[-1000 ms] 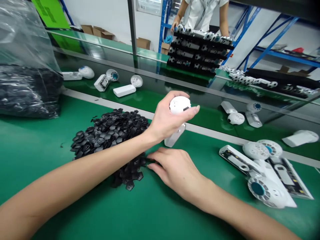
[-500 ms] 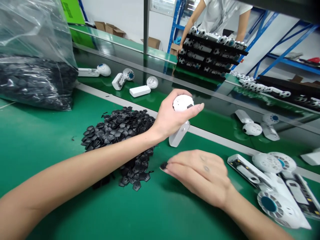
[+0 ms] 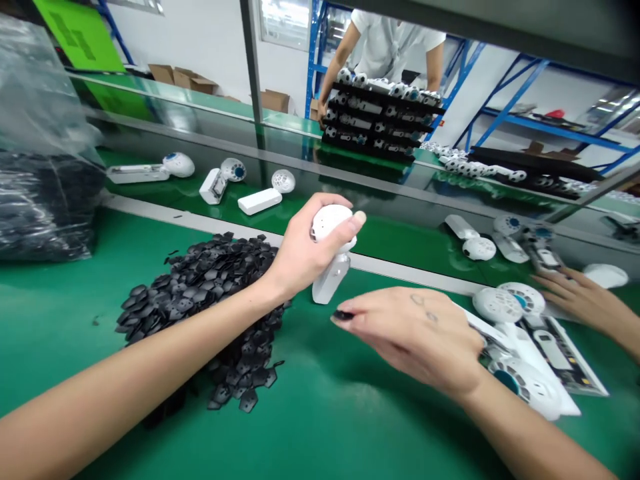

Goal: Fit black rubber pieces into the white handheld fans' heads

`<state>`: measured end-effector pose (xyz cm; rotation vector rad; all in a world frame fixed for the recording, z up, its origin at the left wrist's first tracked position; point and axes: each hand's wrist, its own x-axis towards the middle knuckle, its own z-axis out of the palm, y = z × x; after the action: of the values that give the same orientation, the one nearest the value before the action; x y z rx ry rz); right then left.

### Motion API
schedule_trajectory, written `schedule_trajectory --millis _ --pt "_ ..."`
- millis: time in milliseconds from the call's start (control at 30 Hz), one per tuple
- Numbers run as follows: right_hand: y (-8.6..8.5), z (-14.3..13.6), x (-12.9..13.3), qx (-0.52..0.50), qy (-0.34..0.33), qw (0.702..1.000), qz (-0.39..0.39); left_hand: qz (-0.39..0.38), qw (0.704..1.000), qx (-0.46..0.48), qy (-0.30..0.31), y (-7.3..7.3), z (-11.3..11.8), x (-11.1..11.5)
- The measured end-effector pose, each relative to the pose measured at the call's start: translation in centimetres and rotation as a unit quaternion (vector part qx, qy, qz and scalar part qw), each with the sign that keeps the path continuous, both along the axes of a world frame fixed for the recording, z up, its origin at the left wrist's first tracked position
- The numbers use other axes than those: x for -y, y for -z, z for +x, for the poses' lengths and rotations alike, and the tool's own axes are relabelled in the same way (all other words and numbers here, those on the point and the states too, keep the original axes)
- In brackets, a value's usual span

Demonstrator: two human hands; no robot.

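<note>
Black pieces [image 3: 197,287] heaped, white device [image 3: 329,219] in left hand [image 3: 303,250]

cardboard boxes [image 3: 193,81] — by white wall [image 3: 210,33] | blue rack [image 3: 555,127] — red item [image 3: 555,114] on it | green panel [image 3: 80,40], upper left

Head-worn view, facing forward and down, wearer's hands [image 3: 417,330] close ahead

Bare left hand [image 3: 303,250] curled in grip, thumb [image 3: 350,229] extended; bare left forearm [image 3: 150,370] angled from lower left. Bare right hand [image 3: 417,330] back upward, fingertips [image 3: 357,307] pinched.
</note>
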<state>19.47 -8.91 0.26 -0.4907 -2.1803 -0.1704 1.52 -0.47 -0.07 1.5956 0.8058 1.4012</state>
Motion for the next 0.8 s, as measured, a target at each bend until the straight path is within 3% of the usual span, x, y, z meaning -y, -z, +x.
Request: schedule_trajectory --millis 100,233,300,400,467,533,633,800 --pt "-0.2 -0.3 -0.8 -0.064 0.075 0.995 -0.014 -0.002 1.0 -0.008 -0.009 0.4 -0.3 -0.5" --pt "-0.7 -0.6 -1.5 -0.17 0.079 0.977 -0.102 -0.002 0.999 -0.008 0.036 0.6 -0.9 -1.1" --pt "-0.6 -0.7 -1.8 -0.255 0.071 0.944 -0.199 0.02 0.998 -0.039 0.036 0.3 -1.0 -1.2" --pt "-0.2 -1.0 -2.3 -0.365 0.03 0.863 -0.349 0.047 0.997 -0.062 -0.02 -0.3 -0.7 -1.0" --pt "-0.2 -1.0 -2.6 -0.409 -0.001 0.816 -0.408 -0.016 0.999 -0.006 -0.042 -0.8 -0.3 -0.7" --pt "-0.3 -1.0 -2.9 -0.42 -0.015 0.795 -0.438 -0.125 0.989 0.062 -0.039 -1.2 0.1 -0.2" --pt "-0.5 -0.9 -2.9 -0.397 -0.013 0.802 -0.447 -0.221 0.971 0.087 -0.028 -1.9 0.6 0.7" --pt "-0.4 -0.9 -2.9 -0.336 0.031 0.845 -0.414 -0.264 0.961 0.08 -0.001 -2.4 1.0 2.2"
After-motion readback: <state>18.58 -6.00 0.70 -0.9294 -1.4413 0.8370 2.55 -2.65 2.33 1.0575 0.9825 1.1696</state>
